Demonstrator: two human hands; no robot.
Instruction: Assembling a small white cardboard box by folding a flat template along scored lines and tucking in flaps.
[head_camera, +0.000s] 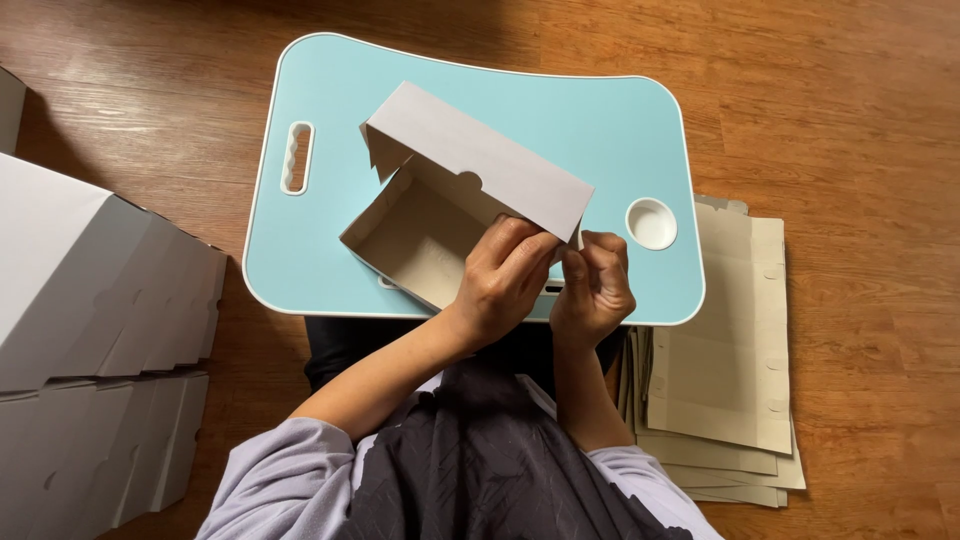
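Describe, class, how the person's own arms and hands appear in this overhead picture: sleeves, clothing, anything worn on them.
Both the left hand and the right hand are bare, with no gloves, and no rings or watch can be seen. The forearms are uncovered too. Loose pale lavender sleeves are pushed up to about the elbows, over a dark, pleated garment on the torso.
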